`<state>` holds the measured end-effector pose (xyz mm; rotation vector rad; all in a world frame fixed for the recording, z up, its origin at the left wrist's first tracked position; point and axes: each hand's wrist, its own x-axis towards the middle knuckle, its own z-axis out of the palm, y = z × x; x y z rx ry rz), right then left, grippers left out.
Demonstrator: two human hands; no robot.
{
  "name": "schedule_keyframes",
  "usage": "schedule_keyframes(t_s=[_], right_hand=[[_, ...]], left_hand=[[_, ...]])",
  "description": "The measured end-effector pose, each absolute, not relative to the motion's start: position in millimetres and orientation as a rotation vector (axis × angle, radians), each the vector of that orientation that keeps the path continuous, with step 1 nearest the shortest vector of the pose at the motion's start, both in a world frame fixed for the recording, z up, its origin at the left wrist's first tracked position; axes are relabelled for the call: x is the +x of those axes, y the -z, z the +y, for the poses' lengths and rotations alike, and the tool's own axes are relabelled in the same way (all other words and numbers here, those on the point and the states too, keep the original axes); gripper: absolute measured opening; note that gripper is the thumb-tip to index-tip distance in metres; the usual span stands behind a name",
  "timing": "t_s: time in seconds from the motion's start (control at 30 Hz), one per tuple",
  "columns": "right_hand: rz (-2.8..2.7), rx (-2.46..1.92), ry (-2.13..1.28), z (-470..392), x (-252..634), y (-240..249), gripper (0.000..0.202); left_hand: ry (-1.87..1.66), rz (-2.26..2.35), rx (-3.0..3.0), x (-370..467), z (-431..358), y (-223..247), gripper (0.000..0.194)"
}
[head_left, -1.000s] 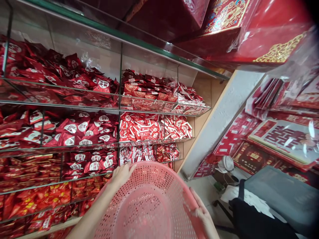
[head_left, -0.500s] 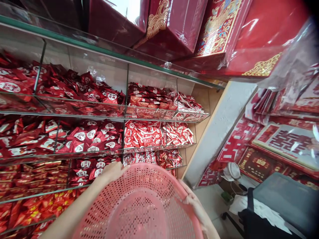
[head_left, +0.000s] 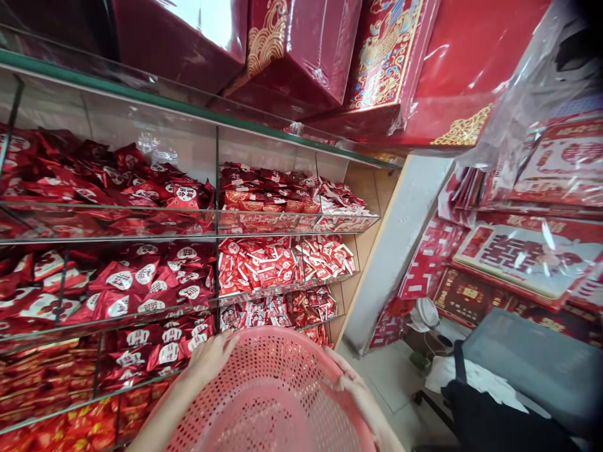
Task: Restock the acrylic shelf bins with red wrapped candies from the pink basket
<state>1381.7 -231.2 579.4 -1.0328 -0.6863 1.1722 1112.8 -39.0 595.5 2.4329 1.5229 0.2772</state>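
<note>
A pink perforated plastic basket [head_left: 264, 402] is held up at the bottom centre, its inside facing me, with nothing seen in it. My left hand [head_left: 211, 358] grips its rim at the upper left. On the right side of the rim, my right hand [head_left: 353, 389] is closed round the edge, its fingers partly hidden. Beyond the basket stand glass shelves [head_left: 155, 237] with dividers, filled with small red packets [head_left: 264, 260] and maroon packets with white labels [head_left: 136, 276].
Large red boxes [head_left: 306, 56] in clear wrap sit on the top glass shelf. To the right are a white pillar [head_left: 396, 220], red printed goods [head_left: 522, 257] in plastic, and a grey surface [head_left: 532, 370] with a black strapped item [head_left: 494, 414] beside it.
The view has turned slightly to the right and up, so the shelves appear further left. Both hands still hold the basket, which sits a little lower in the picture.
</note>
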Motion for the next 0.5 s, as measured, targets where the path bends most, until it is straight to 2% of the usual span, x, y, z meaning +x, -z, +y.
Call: schedule_keyframes(t_s=[0.33, 0.5], right_hand=[[-0.668, -1.020, -1.178, -231.7, 1375.1, -564.1, 0.058], [-0.856, -1.258, -1.020, -229.6, 1373.3, -579.5, 0.048]], left_hand=[[-0.140, 1.485, 2.540, 1109.1, -35.7, -600.3, 0.047], [-0.162, 1.470, 2.539, 1101.8, -32.4, -593.5, 0.045]])
